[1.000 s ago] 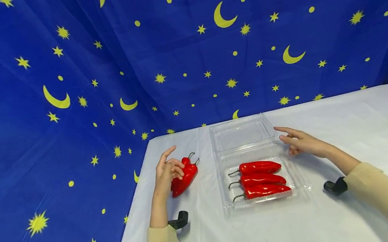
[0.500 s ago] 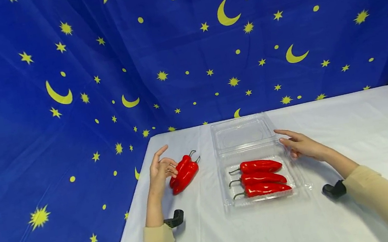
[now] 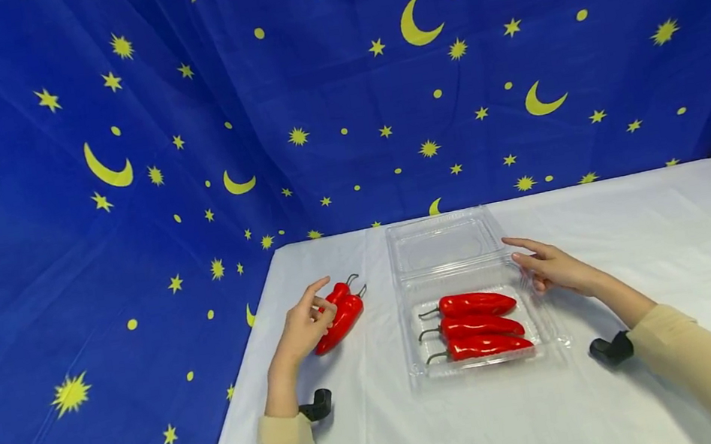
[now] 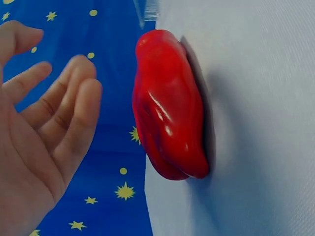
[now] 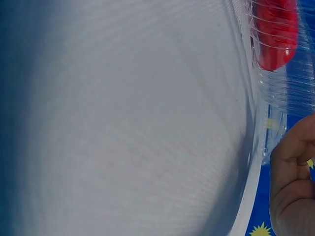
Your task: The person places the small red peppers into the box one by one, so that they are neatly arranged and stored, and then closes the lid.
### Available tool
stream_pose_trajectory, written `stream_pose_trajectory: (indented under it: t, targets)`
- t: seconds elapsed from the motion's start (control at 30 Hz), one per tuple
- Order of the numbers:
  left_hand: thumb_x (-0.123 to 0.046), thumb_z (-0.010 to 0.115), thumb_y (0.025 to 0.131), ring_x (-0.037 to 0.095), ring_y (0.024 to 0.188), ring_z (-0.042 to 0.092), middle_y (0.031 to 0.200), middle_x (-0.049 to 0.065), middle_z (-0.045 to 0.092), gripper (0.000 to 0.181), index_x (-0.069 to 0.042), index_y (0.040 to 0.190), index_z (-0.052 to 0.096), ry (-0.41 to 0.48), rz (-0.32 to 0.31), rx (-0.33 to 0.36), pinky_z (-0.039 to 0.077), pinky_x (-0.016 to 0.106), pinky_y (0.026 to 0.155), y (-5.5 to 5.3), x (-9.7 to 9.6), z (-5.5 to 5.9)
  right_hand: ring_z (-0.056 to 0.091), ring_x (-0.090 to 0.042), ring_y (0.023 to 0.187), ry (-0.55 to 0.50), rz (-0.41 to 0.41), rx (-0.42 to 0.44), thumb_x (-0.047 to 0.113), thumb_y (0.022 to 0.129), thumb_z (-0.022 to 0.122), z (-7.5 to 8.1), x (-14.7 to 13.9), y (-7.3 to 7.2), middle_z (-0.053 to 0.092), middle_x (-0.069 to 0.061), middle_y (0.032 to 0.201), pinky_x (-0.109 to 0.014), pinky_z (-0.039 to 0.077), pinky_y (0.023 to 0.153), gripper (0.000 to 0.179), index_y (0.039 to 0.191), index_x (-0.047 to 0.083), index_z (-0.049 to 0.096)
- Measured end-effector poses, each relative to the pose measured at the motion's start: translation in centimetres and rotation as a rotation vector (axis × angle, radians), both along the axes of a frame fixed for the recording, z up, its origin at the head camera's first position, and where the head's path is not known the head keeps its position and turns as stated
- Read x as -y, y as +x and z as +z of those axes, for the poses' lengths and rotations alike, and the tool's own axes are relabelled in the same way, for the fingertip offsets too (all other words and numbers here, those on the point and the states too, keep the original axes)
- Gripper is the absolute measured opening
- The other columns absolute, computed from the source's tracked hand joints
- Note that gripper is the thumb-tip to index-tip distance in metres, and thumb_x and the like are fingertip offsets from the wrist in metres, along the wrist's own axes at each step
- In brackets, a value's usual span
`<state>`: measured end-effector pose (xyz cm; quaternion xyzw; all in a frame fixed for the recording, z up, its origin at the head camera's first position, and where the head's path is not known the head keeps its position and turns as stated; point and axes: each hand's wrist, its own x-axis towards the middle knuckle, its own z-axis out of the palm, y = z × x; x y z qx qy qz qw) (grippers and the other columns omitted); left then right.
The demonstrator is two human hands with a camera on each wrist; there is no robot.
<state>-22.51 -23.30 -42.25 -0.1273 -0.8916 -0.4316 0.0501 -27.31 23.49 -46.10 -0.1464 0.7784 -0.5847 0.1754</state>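
In the head view, two red peppers lie side by side at the left of the white table: a nearer one (image 3: 346,326) and a farther one (image 3: 339,292). My left hand (image 3: 302,329) hovers over their left side, its fingers loosely bent. The left wrist view shows a gap between that hand (image 4: 47,118) and the pepper (image 4: 170,108). Three more peppers (image 3: 479,327) lie in a row inside a clear plastic clamshell container (image 3: 414,335), stems to the left. Beside its right edge, near the hinge, is my right hand (image 3: 556,271), index finger extended and holding nothing.
The container's clear lid (image 3: 446,243) lies folded back toward the rear of the table. Behind and to the left hangs a blue cloth (image 3: 337,88) with yellow stars and moons. White cloth covers the table (image 3: 467,434).
My left hand shifts a little left off the peppers, then comes back right over them, with its fingers curling slightly. The right hand stays almost still by the container.
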Motion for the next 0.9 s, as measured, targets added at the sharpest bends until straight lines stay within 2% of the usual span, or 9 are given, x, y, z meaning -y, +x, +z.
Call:
stream_pose_trajectory:
  t: [0.1, 0.3, 0.43, 0.53, 0.67, 0.9]
  targets:
    - [-0.013, 0.063, 0.088, 0.016, 0.066, 0.056, 0.092, 0.003, 0.061, 0.059, -0.019, 0.142, 0.042, -0.138, 0.011, -0.025, 0.051, 0.031, 0.064, -0.3, -0.1, -0.2, 0.046, -0.012, 0.051, 0.001, -0.007, -0.001, 0.029, 0.100, 0.045, 0.0, -0.1, 0.0, 0.045, -0.016, 0.084, -0.025, 0.044, 0.047, 0.060, 0.150, 0.007, 0.021]
    - [-0.021, 0.067, 0.083, 0.016, 0.080, 0.057, 0.091, 0.000, 0.060, 0.060, -0.021, 0.139, 0.047, -0.403, 0.035, -0.053, 0.051, 0.041, 0.071, -0.7, -0.4, -0.5, 0.046, -0.013, 0.049, 0.015, -0.004, -0.002, 0.028, 0.100, 0.046, -0.1, -0.1, -0.1, 0.047, -0.015, 0.084, -0.025, 0.043, 0.045, 0.059, 0.150, 0.008, 0.022]
    - [-0.023, 0.067, 0.083, 0.020, 0.090, 0.057, 0.100, 0.003, 0.060, 0.059, -0.023, 0.139, 0.048, -0.571, 0.021, -0.076, 0.051, 0.047, 0.073, -1.0, -0.8, -0.5, 0.046, -0.013, 0.048, 0.025, -0.005, -0.007, 0.029, 0.100, 0.046, 0.1, 0.0, 0.0, 0.046, -0.015, 0.082, -0.025, 0.043, 0.044, 0.059, 0.150, 0.008, 0.022]
    - [-0.025, 0.067, 0.084, 0.025, 0.096, 0.057, 0.109, 0.008, 0.059, 0.060, -0.025, 0.140, 0.047, -0.657, 0.008, -0.073, 0.051, 0.050, 0.074, -1.4, -1.0, -0.5, 0.046, -0.013, 0.048, 0.028, -0.009, -0.002, 0.028, 0.100, 0.046, 0.2, 0.0, 0.0, 0.046, -0.014, 0.081, -0.025, 0.042, 0.044, 0.059, 0.150, 0.009, 0.022]
    - [-0.027, 0.069, 0.083, 0.029, 0.103, 0.056, 0.120, 0.012, 0.055, 0.065, -0.027, 0.143, 0.043, -0.714, -0.019, -0.015, 0.050, 0.052, 0.078, -1.8, -1.4, -0.8, 0.045, -0.013, 0.049, 0.037, -0.008, 0.004, 0.029, 0.100, 0.046, 0.2, 0.1, 0.0, 0.046, -0.014, 0.082, -0.025, 0.041, 0.044, 0.059, 0.150, 0.010, 0.021]
    - [-0.023, 0.072, 0.080, 0.033, 0.114, 0.050, 0.131, 0.016, 0.049, 0.072, -0.022, 0.145, 0.040, -0.649, -0.061, 0.066, 0.045, 0.056, 0.088, -2.0, -1.9, -1.7, 0.045, -0.013, 0.048, 0.037, -0.009, 0.009, 0.030, 0.099, 0.047, 0.1, 0.0, -0.1, 0.046, -0.017, 0.084, -0.024, 0.040, 0.044, 0.060, 0.151, 0.011, 0.022]
